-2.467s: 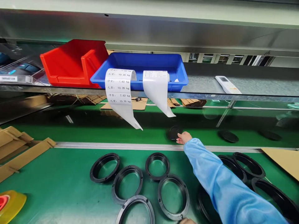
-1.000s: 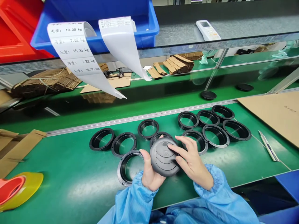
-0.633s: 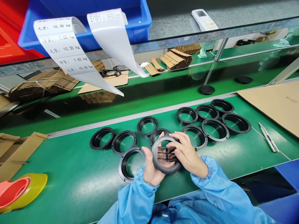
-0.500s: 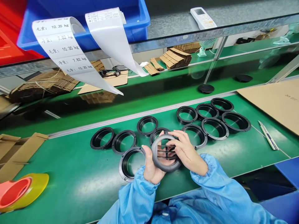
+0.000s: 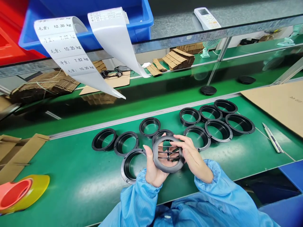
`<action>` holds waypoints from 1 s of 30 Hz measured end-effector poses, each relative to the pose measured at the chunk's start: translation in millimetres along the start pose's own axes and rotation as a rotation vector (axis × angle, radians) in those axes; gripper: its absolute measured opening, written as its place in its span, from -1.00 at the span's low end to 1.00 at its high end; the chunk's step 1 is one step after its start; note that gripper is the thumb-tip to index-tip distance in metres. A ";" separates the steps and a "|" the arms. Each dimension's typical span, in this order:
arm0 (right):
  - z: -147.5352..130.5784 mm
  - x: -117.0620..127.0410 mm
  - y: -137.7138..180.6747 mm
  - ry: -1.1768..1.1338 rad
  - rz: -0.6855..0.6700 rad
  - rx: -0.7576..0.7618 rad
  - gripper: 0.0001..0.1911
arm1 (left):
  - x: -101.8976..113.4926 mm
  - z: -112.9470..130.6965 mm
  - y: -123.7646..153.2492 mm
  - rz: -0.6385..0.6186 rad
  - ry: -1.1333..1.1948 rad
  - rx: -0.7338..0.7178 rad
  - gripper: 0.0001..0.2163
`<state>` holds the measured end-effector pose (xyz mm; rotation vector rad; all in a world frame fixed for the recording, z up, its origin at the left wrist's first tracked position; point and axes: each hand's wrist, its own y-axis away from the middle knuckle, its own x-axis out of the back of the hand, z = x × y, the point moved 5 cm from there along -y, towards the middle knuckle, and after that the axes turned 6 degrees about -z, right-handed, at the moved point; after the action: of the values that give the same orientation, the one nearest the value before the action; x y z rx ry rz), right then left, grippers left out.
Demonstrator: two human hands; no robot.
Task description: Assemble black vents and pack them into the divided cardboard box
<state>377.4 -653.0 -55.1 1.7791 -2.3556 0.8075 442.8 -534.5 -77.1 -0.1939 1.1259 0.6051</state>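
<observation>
- Eleven black plastic rings (image 5: 104,148) lying flat around the hands on the green desk (image 5: 94,186)
- One louvred black ring (image 5: 168,169) raised just above them, tilted up, slats toward the view
- Left hand (image 5: 153,170) closed around its lower edge
- Right hand's fingers (image 5: 180,143) curled over its rim, gripping
- In hand: close handling of this single ring

Black rings (image 5: 95,141) crowd the workbench (image 5: 78,189); free room lies along its front edge.
</observation>
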 end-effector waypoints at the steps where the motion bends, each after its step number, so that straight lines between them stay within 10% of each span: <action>1: 0.0 -0.5 1.3 0.028 0.000 0.005 -0.47 | 0.9 -0.1 0.0 -0.001 0.004 0.006 -0.19; 9: -22.9 -14.5 22.6 0.490 -0.177 0.349 -0.25 | 9.1 -4.7 4.8 -0.010 0.050 0.020 -0.27; 16: -20.8 -5.7 25.8 0.486 -0.345 0.179 0.26 | -0.4 -32.1 11.5 -0.133 -0.035 0.103 -0.34; 20: -20.1 0.3 16.9 0.386 -0.421 0.093 0.17 | 0.0 -37.3 13.3 -0.164 -0.062 0.157 -0.27; 30: 2.9 37.5 -19.4 0.430 -0.135 -0.005 -0.08 | 29.5 -11.9 22.0 0.152 -1.487 0.041 -0.41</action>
<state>383.8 -690.6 -36.7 1.5507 -1.9405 1.0387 430.1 -511.2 -105.2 0.3605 -0.2943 0.6428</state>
